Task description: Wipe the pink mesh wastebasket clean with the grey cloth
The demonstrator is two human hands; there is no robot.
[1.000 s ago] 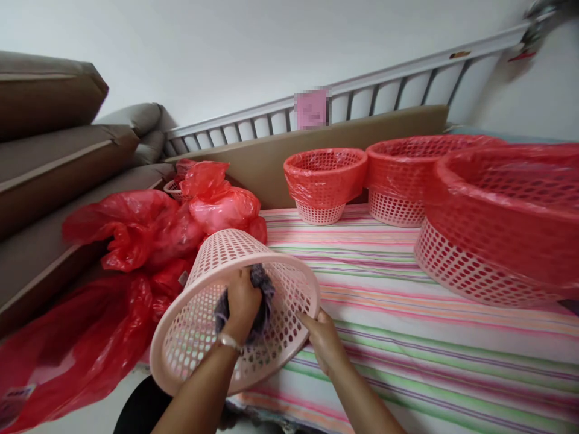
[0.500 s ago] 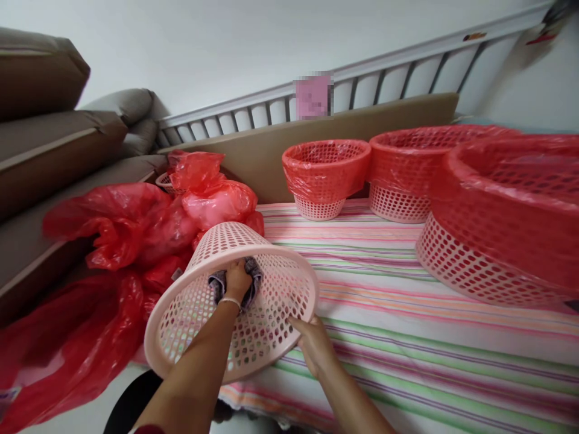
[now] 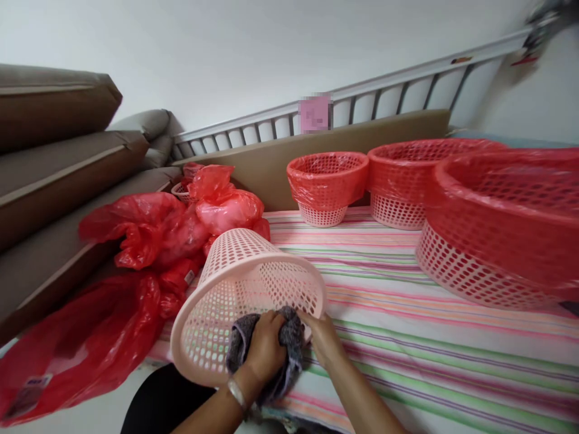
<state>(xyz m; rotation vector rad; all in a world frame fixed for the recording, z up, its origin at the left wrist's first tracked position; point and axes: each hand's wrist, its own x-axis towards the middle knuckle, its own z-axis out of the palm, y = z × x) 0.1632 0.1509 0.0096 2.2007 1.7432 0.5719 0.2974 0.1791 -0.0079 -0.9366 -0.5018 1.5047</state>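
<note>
A pale pink perforated basket (image 3: 239,253) lies tilted on its side, its wide mouth facing me. My left hand (image 3: 266,346) is closed on a dark grey cloth (image 3: 292,337) and presses it against the lower right part of the basket's rim. The cloth hangs over the rim, partly hidden by my fingers. My right hand (image 3: 321,337) grips the same rim at its right side, thumb near the cloth, the other fingers mostly hidden behind the rim.
Three baskets lined with red plastic, a small one (image 3: 326,181), a middle one (image 3: 398,181) and a large one (image 3: 502,229), stand on the striped sheet (image 3: 362,289). Red plastic bags (image 3: 131,313) lie left, beside stacked cushions (image 3: 54,163). A railing (image 3: 389,90) runs behind.
My left hand has moved with the cloth from deep inside the basket down and right to its rim. My right hand still grips the rim. The view has shifted slightly.
</note>
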